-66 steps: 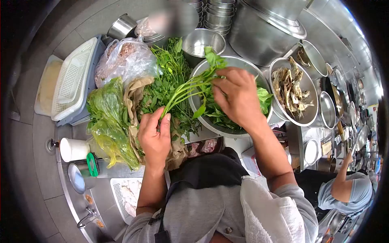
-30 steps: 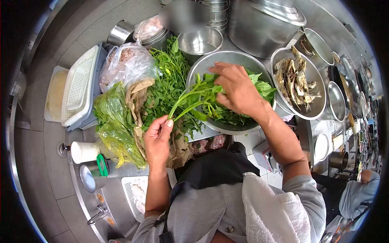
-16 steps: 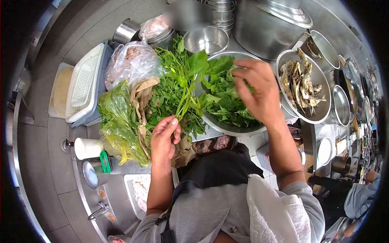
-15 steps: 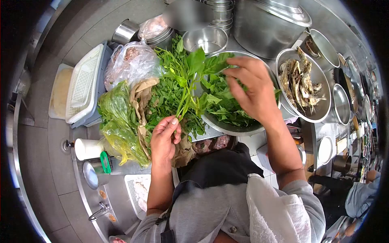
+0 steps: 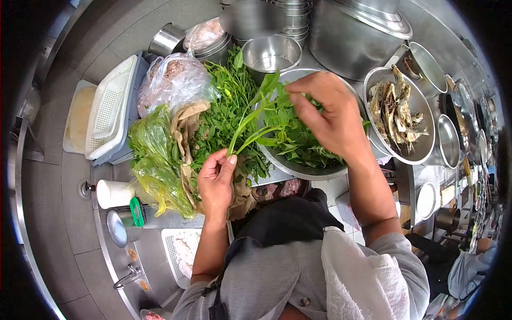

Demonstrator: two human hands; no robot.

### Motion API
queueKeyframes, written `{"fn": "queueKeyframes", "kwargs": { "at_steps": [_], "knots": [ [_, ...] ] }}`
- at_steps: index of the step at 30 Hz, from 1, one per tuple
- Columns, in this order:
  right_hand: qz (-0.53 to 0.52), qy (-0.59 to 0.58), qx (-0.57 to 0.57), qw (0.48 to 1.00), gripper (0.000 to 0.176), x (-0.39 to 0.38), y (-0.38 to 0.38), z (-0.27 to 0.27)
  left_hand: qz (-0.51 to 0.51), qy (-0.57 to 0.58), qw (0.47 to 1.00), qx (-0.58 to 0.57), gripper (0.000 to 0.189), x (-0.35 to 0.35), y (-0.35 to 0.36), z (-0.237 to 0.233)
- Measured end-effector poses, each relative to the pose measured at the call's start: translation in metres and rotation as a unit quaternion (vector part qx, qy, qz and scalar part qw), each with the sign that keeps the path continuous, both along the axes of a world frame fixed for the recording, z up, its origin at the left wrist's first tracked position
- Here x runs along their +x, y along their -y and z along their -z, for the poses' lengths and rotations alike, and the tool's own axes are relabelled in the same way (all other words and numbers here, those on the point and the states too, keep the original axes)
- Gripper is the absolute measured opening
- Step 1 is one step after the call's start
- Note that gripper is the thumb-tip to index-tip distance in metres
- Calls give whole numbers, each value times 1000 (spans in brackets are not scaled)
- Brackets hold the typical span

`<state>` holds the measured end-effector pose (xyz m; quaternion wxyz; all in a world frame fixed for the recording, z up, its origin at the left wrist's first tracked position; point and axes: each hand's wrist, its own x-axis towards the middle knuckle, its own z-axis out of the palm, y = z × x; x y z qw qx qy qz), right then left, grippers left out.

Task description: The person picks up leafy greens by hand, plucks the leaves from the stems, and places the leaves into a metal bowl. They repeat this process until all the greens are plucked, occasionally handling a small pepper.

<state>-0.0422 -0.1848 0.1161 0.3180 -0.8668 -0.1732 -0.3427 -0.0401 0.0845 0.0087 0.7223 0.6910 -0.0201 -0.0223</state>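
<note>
My left hand (image 5: 217, 178) pinches the lower ends of a few green stems (image 5: 244, 129), which point up and to the right. My right hand (image 5: 333, 109) is over a large metal bowl (image 5: 314, 174) of picked green leaves (image 5: 290, 130). Its thumb and fingers curl near the upper part of the stems; whether they grip a leaf is hard to make out. Left of the bowl lies a pile of leafy greens (image 5: 226, 93) on brown paper (image 5: 185, 120).
A yellowish plastic bag (image 5: 154, 144) and a clear bag (image 5: 173, 85) lie left of the greens. Behind stand an empty metal bowl (image 5: 272, 53) and a big pot (image 5: 352, 40). Dried fish (image 5: 397, 106) fill a bowl at right. Another person (image 5: 472, 269) is at far right.
The stems in my left hand carry fewer leaves and have spread apart. My right hand has shifted slightly left, with its fingers more curled.
</note>
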Motion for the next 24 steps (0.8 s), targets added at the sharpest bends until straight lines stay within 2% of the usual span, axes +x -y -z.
{"fn": "queueKeyframes", "kwargs": {
  "at_steps": [3, 6, 9, 12, 13, 18, 24],
  "knots": [
    [9, -70, -100, 993, 21, 3, 1, 11, 8, 14, 1000, 25, 22, -2, 2, -6],
    [44, -74, -108, 990, 21, 8, -5, 31, 20, 16, 999, 25, 22, -2, 4, -8],
    [54, -73, -128, 988, 14, 13, -7, 49, 32, 31, 999, 22, 21, -4, 9, -4],
    [59, -72, -103, 990, 14, 14, -4, 64, 66, -6, 998, 19, 21, -10, 12, -6],
    [57, -64, -102, 991, 14, 14, -4, 67, 59, 20, 998, 14, 20, -11, 17, -3],
    [96, -70, -129, 985, 20, 7, -4, 66, 92, -50, 994, -17, 18, -16, 15, -6],
    [76, -40, -136, 987, 20, 7, -1, 65, 110, -98, 988, -50, 16, -21, 17, -5]
  ]
}}
